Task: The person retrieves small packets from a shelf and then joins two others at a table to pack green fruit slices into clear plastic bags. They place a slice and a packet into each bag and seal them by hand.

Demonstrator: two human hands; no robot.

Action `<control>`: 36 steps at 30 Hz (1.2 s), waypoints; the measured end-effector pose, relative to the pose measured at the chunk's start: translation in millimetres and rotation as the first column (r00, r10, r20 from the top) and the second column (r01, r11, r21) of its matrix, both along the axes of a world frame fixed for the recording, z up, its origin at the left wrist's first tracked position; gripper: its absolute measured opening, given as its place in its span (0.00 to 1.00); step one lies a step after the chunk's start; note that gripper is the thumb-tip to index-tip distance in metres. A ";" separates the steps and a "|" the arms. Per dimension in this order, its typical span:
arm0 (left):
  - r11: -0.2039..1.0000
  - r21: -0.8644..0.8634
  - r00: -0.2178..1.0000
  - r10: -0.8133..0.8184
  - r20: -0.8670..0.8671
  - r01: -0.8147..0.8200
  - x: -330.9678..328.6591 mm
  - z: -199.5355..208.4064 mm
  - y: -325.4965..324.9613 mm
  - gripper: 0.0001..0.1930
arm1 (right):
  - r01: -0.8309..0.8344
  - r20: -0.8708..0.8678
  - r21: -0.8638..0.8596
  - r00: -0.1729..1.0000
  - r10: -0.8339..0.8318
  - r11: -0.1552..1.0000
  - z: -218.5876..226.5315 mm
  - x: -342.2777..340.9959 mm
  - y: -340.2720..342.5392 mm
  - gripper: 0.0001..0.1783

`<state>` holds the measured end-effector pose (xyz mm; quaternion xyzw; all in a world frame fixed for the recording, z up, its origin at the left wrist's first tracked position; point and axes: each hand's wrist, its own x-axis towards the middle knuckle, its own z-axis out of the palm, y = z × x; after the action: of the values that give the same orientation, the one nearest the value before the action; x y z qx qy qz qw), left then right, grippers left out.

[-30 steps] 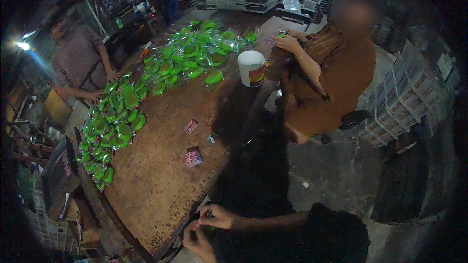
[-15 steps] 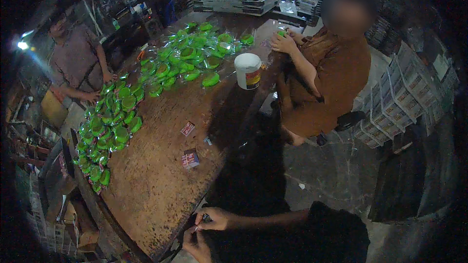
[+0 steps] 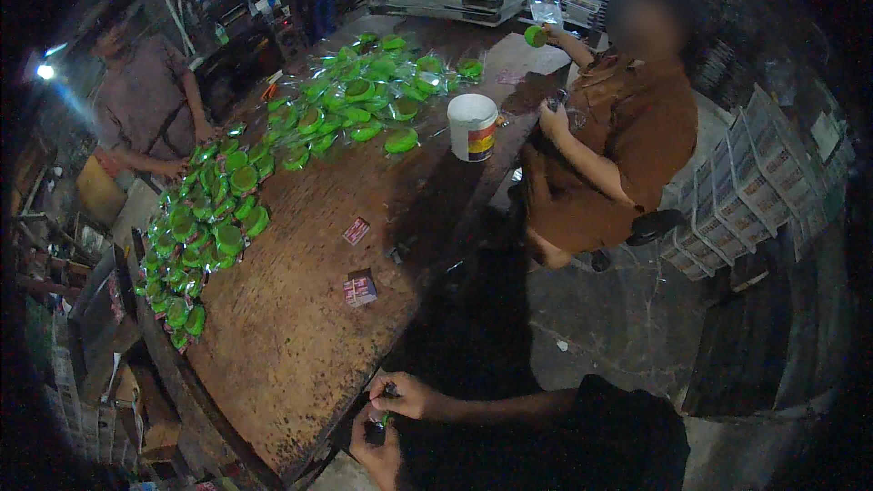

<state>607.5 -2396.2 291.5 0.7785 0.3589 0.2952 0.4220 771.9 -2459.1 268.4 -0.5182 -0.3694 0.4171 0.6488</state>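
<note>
At the near edge of the table, my right hand (image 3: 406, 396) is closed, its fingers pinched together. Just below it, my left hand (image 3: 376, 451) has its fingers curled round something small and shiny with a green spot (image 3: 386, 420), perhaps in clear plastic. The two hands nearly touch, and their fingers hide most of what lies between them. On the wooden table (image 3: 282, 364) ahead of my hands are a red-and-white printed box (image 3: 359, 288) and a flat red-and-white printed piece (image 3: 356, 231).
Green round items in clear wrap lie in a near-left pile (image 3: 214, 218) and a far pile (image 3: 350, 100). A white bucket (image 3: 472, 127) stands by the right edge. One co-worker (image 3: 150, 109) stands left; another (image 3: 627, 136) sits right, holding a green item (image 3: 536, 35). Crates (image 3: 746, 173) are stacked right.
My hands have shifted slightly, and a green spot now shows between them. The seated co-worker's hands have moved apart, one raising a green item. The view has shifted a little.
</note>
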 end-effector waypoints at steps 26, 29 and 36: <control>0.862 -0.441 0.951 0.304 0.054 -0.250 13.5 59.1 -9.6 0.09 | -0.031 0.436 0.111 0.900 -0.020 0.993 28.8 6.6 1.7 0.08; 0.892 -0.372 0.946 0.311 0.095 -0.256 16.2 53.6 -3.5 0.08 | -0.042 0.417 0.040 0.909 0.021 0.998 37.1 7.6 3.8 0.09; 0.695 -0.684 0.796 0.534 0.284 -0.222 14.6 28.7 18.0 0.02 | 0.309 0.663 0.180 0.664 -0.347 0.934 57.3 77.1 16.1 0.11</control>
<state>622.1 -2378.1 320.2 0.4073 0.4808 0.4201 0.6530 849.1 -2443.0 325.7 -0.6760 -0.4933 0.0631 0.5438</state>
